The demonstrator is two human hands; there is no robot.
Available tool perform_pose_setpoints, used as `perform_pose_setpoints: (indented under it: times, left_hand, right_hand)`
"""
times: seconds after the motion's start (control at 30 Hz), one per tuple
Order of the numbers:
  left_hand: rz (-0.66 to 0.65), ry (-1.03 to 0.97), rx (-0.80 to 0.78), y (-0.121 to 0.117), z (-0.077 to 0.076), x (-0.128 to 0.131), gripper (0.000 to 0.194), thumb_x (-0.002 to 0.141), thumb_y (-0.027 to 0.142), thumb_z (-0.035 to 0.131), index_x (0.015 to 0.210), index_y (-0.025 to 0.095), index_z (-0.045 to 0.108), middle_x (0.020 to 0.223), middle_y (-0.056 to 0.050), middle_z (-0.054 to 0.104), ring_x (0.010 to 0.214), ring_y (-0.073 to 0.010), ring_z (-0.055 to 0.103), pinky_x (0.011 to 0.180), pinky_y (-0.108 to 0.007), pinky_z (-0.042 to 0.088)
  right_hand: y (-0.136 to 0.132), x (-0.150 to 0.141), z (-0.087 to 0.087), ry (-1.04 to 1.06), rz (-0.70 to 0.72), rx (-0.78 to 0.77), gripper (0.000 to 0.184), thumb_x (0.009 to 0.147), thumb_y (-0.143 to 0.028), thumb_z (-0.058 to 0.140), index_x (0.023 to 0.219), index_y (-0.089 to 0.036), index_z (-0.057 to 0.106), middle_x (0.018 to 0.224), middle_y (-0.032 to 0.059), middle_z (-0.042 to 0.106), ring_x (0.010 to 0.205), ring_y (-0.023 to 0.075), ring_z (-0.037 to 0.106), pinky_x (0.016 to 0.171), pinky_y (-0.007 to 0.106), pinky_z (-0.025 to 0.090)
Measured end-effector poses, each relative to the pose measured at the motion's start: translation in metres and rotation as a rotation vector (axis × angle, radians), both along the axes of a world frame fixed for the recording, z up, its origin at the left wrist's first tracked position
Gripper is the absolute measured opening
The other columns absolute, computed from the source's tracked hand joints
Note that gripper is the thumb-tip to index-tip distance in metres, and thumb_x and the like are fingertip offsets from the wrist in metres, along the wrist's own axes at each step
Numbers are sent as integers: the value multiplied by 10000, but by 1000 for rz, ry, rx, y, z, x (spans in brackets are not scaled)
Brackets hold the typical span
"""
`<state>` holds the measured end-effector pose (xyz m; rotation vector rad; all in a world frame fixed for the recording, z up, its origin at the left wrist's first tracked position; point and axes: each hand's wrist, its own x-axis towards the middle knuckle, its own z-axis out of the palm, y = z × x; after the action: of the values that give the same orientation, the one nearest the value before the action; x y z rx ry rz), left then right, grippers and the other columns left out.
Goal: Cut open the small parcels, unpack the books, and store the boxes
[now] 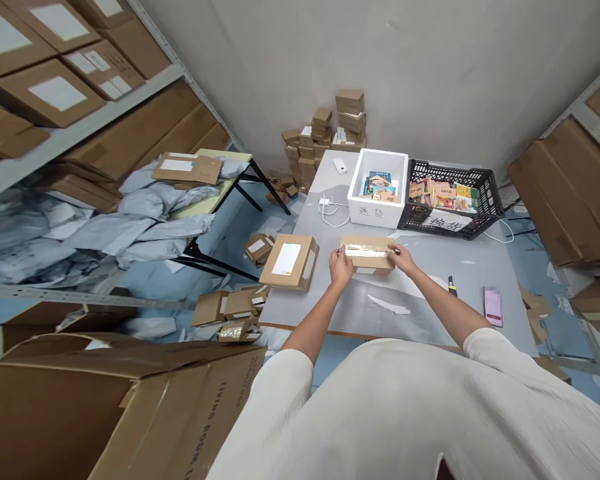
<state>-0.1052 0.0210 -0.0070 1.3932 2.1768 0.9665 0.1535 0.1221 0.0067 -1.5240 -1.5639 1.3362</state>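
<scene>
A small brown cardboard box [367, 252] with shiny tape along its near edge lies on the grey table [430, 293]. My left hand [341, 264] grips the box's left end, fingers curled on it. My right hand [403, 259] holds the right end the same way. Both forearms reach forward from white sleeves. A second, flatter cardboard box [290, 261] with a white label lies just left of the held box, near the table's left edge.
A white foam bin [379, 188] and a black crate [453, 198] of colourful packs stand at the table's back. A charger and cable [329, 205], a pen [451, 285] and a pink card [493, 307] lie about. Cardboard boxes fill the floor, shelves and a big open carton [120, 407].
</scene>
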Motion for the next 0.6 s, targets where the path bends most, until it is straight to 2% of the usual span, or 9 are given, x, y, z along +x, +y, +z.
perform_pose_setpoints:
  times: [0.23, 0.43, 0.6]
  left_hand:
    - [6, 14, 117, -20, 24, 30, 641, 950, 233, 635, 1589, 211, 586, 1443, -182, 560, 1389, -365, 554, 1238, -525, 444]
    - [27, 21, 168, -55, 41, 61, 622, 962, 256, 625, 1580, 211, 583, 1430, -183, 554, 1388, -361, 551, 1232, -535, 447]
    - [46, 76, 232, -87, 61, 69, 617, 973, 262, 608, 1585, 210, 554, 1461, -190, 532, 1433, -362, 519, 1244, -533, 428]
  right_hand:
    - [-15, 32, 10, -64, 42, 224, 490, 722, -283, 649, 1202, -248, 744, 1374, 82, 734, 1175, 296, 685, 1143, 508, 530]
    - [-52, 58, 24, -177, 73, 375, 520, 758, -220, 615, 1266, -259, 719, 1370, 84, 739, 1175, 319, 655, 1176, 568, 472]
    - [-84, 56, 43, -136, 83, 460, 521, 789, -190, 578, 1295, -247, 683, 1404, 102, 712, 1249, 330, 617, 1182, 558, 459]
